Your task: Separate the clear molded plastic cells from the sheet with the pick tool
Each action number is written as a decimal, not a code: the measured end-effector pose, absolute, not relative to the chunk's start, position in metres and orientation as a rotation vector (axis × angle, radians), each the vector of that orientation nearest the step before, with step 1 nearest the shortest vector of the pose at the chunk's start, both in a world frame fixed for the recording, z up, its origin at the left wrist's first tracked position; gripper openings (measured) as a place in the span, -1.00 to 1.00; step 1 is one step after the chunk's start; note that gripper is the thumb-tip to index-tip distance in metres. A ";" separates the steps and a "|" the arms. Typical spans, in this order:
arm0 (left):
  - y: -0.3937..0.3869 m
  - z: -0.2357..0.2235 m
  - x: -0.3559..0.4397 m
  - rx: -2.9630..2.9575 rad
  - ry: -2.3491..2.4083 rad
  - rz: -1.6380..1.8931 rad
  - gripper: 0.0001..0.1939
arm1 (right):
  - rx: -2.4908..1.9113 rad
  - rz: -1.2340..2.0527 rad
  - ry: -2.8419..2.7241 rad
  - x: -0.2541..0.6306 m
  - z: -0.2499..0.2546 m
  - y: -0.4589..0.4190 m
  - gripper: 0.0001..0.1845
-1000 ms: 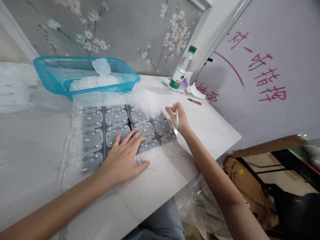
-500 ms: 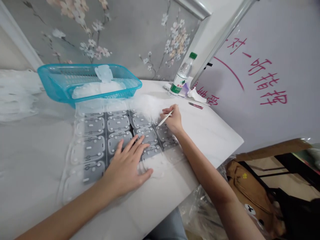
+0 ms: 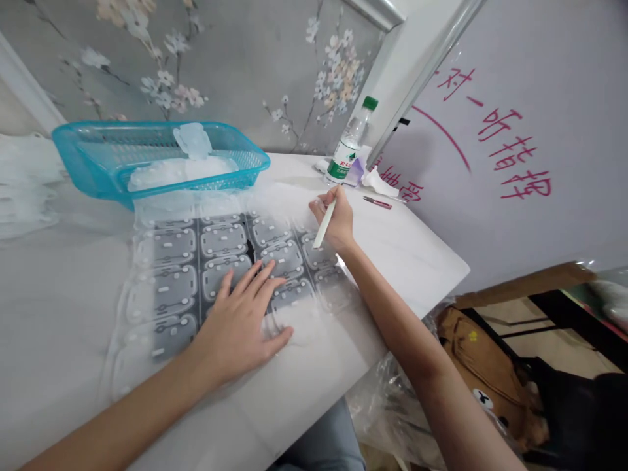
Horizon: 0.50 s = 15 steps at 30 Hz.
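Note:
A translucent sheet [image 3: 169,288] moulded with rows of rounded rectangular pieces lies on the table, over something dark grey that shows through its middle. My left hand [image 3: 240,330] rests flat on the sheet, fingers spread, holding nothing. Towards the sheet's far right side, my right hand [image 3: 340,221] is closed round a thin, flat, pale stick [image 3: 324,227]. The stick's lower end points down at the pieces; whether it touches them I cannot tell. A small black gap [image 3: 250,250] shows between the middle columns, just beyond my left fingertips.
Behind the sheet stands a blue plastic basket [image 3: 196,186] holding translucent pieces. More pale pieces [image 3: 27,186] are heaped at the far left. A green-capped bottle [image 3: 346,147], crumpled tissue [image 3: 381,183] and a dark red pen-like tool [image 3: 377,203] are at the back right. A whiteboard [image 3: 540,85] borders the right.
The stick in my right hand has turned steeper, and its lower end has come slightly nearer to me. My left hand stays flat on the sheet. The whole view has shifted slightly.

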<state>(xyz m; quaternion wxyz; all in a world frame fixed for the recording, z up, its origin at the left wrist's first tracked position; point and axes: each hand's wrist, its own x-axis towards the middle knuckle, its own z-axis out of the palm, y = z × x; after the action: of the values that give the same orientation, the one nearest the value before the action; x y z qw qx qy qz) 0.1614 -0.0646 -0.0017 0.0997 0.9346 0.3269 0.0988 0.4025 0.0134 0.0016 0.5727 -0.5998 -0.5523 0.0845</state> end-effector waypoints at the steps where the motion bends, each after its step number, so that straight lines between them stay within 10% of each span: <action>1: -0.063 -0.001 0.161 2.792 0.955 0.316 -0.41 | -1.398 0.104 -1.331 0.401 0.002 0.017 -0.71; 15: -0.040 0.001 0.156 2.973 0.875 0.388 -0.49 | -1.634 0.029 -1.105 0.409 -0.005 0.017 -0.69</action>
<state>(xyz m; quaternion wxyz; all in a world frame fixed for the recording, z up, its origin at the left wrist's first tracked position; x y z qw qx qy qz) 0.1561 -0.0397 0.0006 0.0093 0.9518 0.2802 0.1242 0.4089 0.0171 -0.0053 0.5515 -0.6910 -0.4672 0.0124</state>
